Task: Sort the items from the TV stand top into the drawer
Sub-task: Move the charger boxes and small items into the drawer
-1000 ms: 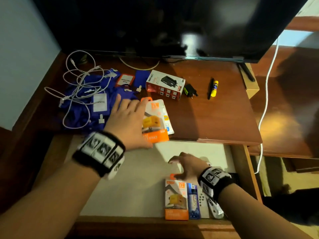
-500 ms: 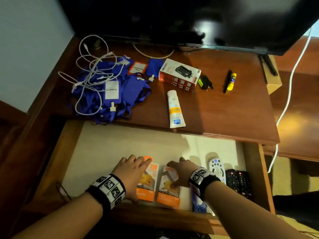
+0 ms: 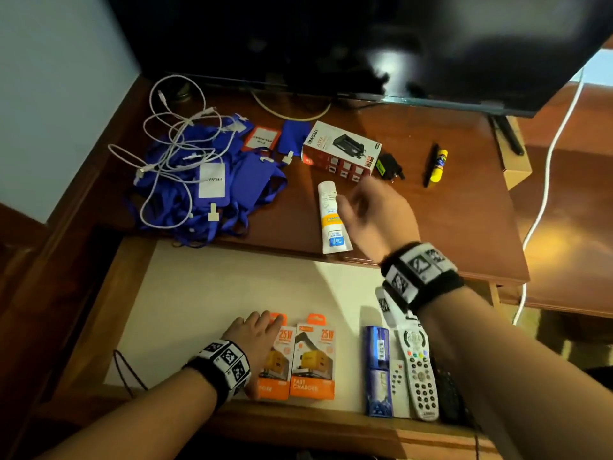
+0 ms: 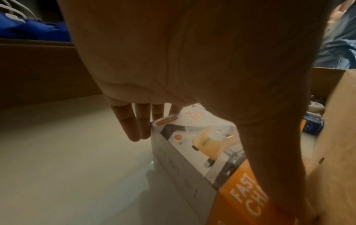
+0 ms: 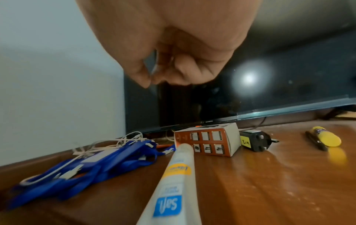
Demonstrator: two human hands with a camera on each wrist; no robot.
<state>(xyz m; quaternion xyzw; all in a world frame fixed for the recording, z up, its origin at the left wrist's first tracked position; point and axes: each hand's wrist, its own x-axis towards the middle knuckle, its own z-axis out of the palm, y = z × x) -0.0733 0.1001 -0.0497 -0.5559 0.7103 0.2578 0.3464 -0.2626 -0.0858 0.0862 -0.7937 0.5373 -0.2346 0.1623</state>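
- While the drawer (image 3: pixel 185 283) stands pulled out below the desk (image 3: pixel 431 227), the head view shows the sorting partly done; two orange charger boxes (image 3: pixel 313 356) lie side by side along the drawer's front edge, with a blue pack (image 3: pixel 379 370) and a white remote (image 3: pixel 419 373) to their right, lined up in a row, which I judge is meant to keep like with like; the left hand (image 3: pixel 253 336) lies flat with straight fingers on the left box, holding nothing, seemingly squaring it against its neighbour; the right hand (image 3: pixel 374 214) hovers over the desk just beside the white tube (image 3: pixel 331 217), fingers loosely bent and empty, so the tube looks like the next pick.
- Waiting on the desk are a tangle of blue lanyards (image 3: pixel 212 184) with white cables (image 3: pixel 172 151), an adapter box (image 3: pixel 341 149), a black plug (image 3: pixel 388 166) and a yellow glue stick (image 3: pixel 439 164) beside a pen.
- In the left wrist view, the fingers (image 4: pixel 133 124) reach straight down past the far corner of the charger box (image 4: pixel 192 159), touching its edge; the thumb crosses its near end; the box lies flat on the drawer's pale floor.
- In the right wrist view, the right hand's fingers (image 5: pixel 183 68) curl inward above the tube (image 5: pixel 177 175), clear of it and gripping nothing; the tube lies pointing towards the adapter box (image 5: pixel 208 141), so a grasp from above seems likely.
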